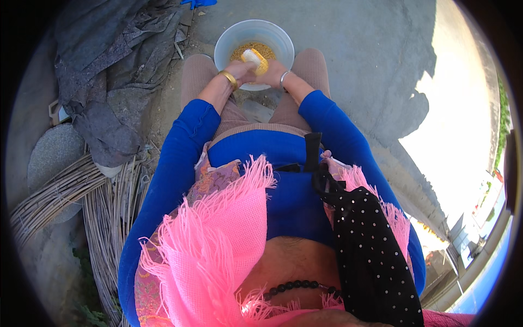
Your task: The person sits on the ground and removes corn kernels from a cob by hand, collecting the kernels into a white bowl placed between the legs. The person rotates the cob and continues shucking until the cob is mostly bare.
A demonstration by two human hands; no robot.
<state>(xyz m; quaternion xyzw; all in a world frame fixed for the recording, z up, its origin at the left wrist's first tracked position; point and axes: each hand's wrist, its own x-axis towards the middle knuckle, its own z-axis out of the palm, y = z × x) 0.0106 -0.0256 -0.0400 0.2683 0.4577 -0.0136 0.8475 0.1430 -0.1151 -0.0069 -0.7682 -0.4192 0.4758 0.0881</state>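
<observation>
Between my hands, over a white plastic basin (286,39), is a corn cob (260,62), partly bare and white, with yellow kernels still along one side. My left hand (242,71), with a gold bangle at the wrist, grips the cob from the left. From the right, my right hand (273,74), wearing a silver bangle, holds its lower end; some fingers are hidden. Loose yellow corn kernels (261,48) cover the basin's bottom. The basin stands between my knees.
Crumpled dark grey cloth (122,77) lies at the left, above bundles of dry reeds (108,229) and a round stone slab (53,151). A bright blue item (200,3) lies on the concrete ground (367,61) beyond the basin. A sunlit patch spreads at the right.
</observation>
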